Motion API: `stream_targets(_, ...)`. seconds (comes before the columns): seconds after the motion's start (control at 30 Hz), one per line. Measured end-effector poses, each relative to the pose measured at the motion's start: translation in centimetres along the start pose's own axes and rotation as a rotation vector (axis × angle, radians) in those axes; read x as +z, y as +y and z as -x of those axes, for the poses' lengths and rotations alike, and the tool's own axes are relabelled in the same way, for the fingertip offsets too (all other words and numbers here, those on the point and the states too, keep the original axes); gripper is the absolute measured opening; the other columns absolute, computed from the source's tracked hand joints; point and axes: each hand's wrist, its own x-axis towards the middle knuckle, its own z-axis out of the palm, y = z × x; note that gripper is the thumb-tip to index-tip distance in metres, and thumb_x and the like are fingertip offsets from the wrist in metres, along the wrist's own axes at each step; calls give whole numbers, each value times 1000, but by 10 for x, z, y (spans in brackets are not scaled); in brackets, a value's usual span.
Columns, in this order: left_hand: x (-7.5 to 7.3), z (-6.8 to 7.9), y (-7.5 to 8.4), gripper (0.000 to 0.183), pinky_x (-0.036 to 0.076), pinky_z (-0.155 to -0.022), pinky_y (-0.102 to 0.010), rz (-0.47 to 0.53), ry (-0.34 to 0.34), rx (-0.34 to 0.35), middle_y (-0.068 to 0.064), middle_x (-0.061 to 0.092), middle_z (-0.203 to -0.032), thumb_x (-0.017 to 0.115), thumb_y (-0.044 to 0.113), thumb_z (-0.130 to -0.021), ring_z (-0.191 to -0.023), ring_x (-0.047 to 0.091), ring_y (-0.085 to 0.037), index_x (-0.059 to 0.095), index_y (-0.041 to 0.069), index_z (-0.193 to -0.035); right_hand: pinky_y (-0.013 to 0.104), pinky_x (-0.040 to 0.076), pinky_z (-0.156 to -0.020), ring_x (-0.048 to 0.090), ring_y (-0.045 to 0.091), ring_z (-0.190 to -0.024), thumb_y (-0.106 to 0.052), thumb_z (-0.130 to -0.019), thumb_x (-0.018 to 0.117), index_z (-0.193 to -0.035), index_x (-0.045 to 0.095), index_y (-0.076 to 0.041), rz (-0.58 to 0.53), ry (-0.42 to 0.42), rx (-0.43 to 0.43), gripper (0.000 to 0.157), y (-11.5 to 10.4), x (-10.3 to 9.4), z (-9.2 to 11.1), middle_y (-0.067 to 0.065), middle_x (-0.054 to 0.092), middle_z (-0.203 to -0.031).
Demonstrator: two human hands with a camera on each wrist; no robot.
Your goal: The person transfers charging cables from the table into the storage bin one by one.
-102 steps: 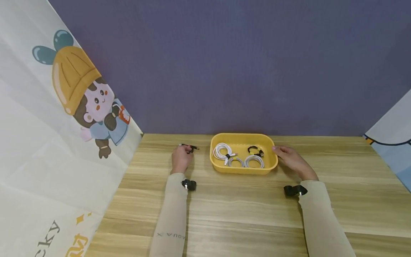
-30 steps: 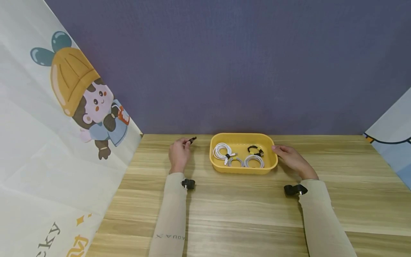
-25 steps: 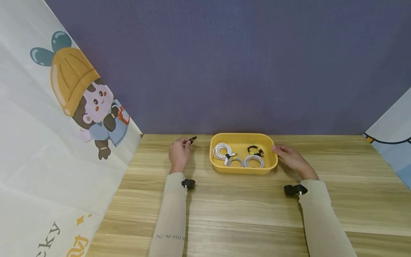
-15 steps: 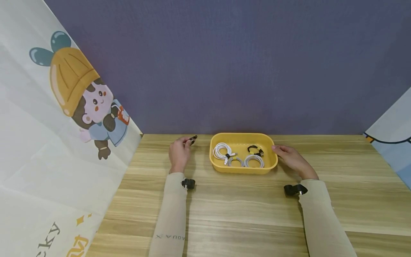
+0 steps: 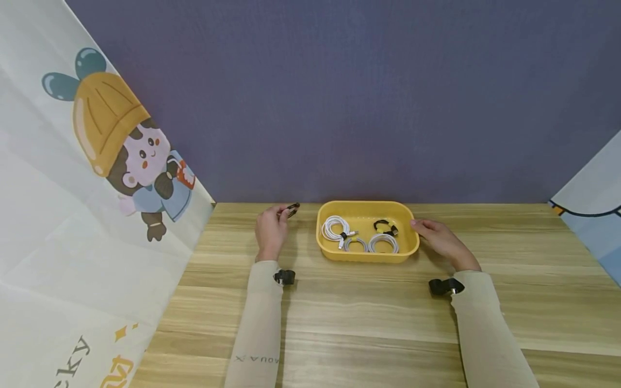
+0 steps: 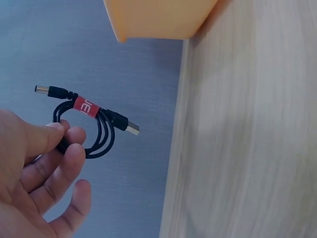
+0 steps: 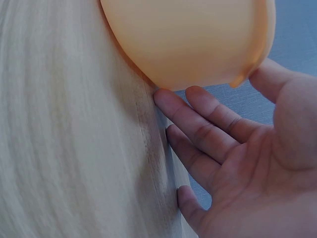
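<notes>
My left hand (image 5: 271, 231) pinches a small coiled black USB cable (image 5: 293, 209) between thumb and fingers, left of the yellow bin (image 5: 361, 257). In the left wrist view, a red band (image 6: 86, 106) wraps the coiled USB cable (image 6: 106, 144); a USB plug and a round barrel plug stick out. On the bin's right side, my right hand (image 5: 443, 242) holds the rim with its thumb, fingers against the outer wall, as the right wrist view shows. Inside the bin lie a white coiled cable (image 5: 335, 237), two grey coiled cables (image 5: 384, 237) and a black coiled cable (image 5: 382, 222).
The wooden table (image 5: 359, 323) meets a dark blue upright panel (image 5: 349, 108) just behind the bin. A white sheet with a cartoon figure (image 5: 145, 151) stands along the left side, and another printed sheet (image 5: 597, 215) at the right.
Since the earliest frame, my left hand has moved slightly away from me and lifted the black cable, now turned and raised. My right hand and the bin keep their places.
</notes>
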Motion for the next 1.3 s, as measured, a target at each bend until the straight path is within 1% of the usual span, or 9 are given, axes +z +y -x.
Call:
stream_targets(0.23,-1,-1,3,16,56,-65,-42,5,25,30,-8,79,-94,69,23,-99,-77,73,-25,79,14,-106,68,25,-118,28,48,-150,-63,-105,38,-155,38,-1,-4,6,1,80,-1,0,2,26,35,-161)
stream_targets(0.33,-1,-1,5,14,55,-65,-42,9,32,44,-8,79,-91,70,21,-98,-76,72,-25,80,14,-105,68,25,-118,27,48,-150,-62,-105,38,-156,37,0,-8,2,-7,80,-1,0,1,27,35,-161)
stream_targets(0.5,-2,0,8,12,53,-63,-39,27,34,65,-6,78,-88,71,19,-97,-73,69,-22,80,14,-104,69,24,-118,27,49,-151,-63,-105,37,-157,36,0,-8,-2,-7,82,-1,0,1,27,34,-161)
stream_targets(0.63,-3,1,10,12,51,-61,-36,42,36,74,-6,78,-89,72,20,-97,-72,68,-20,80,15,-104,68,25,-118,26,48,-151,-64,-104,38,-157,36,-1,-8,0,0,82,-1,0,2,26,34,-162)
stream_targets(0.9,-5,1,15,12,53,-62,-36,67,38,113,-6,78,-92,72,19,-97,-71,69,-20,81,15,-104,68,25,-118,27,48,-150,-64,-104,38,-157,36,-1,-8,0,-3,82,-3,0,4,26,34,-162)
stream_targets(1.13,-5,1,19,10,48,-58,-31,88,58,145,-4,78,-90,75,16,-94,-66,66,-18,82,15,-102,69,25,-118,28,49,-150,-63,-105,38,-157,35,-1,0,3,-1,82,-3,0,3,27,35,-161)
stream_targets(1.3,-4,0,20,10,45,-57,-28,95,56,178,-5,78,-88,75,15,-94,-63,64,-17,82,14,-100,68,26,-117,29,49,-149,-62,-105,38,-156,36,0,-1,4,-10,81,-3,1,2,28,36,-160)
